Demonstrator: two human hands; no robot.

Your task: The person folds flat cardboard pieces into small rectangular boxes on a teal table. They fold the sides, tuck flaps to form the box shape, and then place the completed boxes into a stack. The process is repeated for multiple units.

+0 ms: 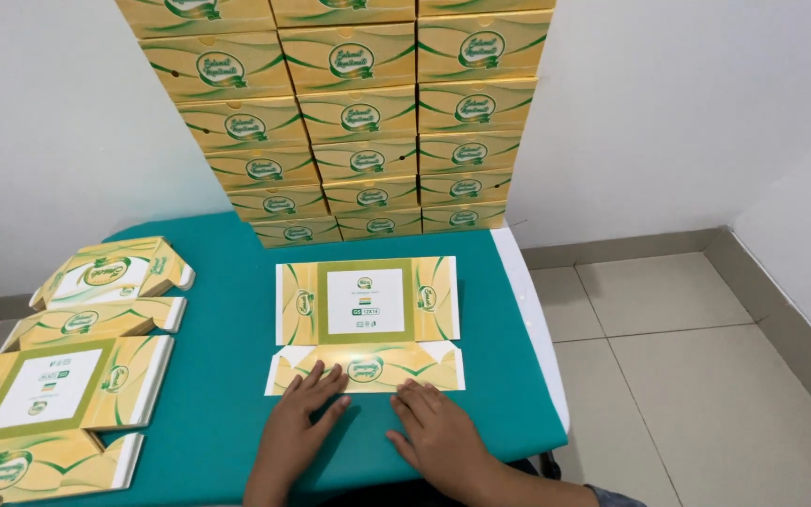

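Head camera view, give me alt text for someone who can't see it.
Two bare hands, left hand and right hand, press flat on the near flap of an unfolded yellow carton on a teal table. Folded boxes are stacked against the wall behind; more flat cartons lie at left.

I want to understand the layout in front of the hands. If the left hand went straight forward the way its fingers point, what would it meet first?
The left hand already touches the flat unfolded carton; sliding on, it would cross that and probably reach the stacked boxes.
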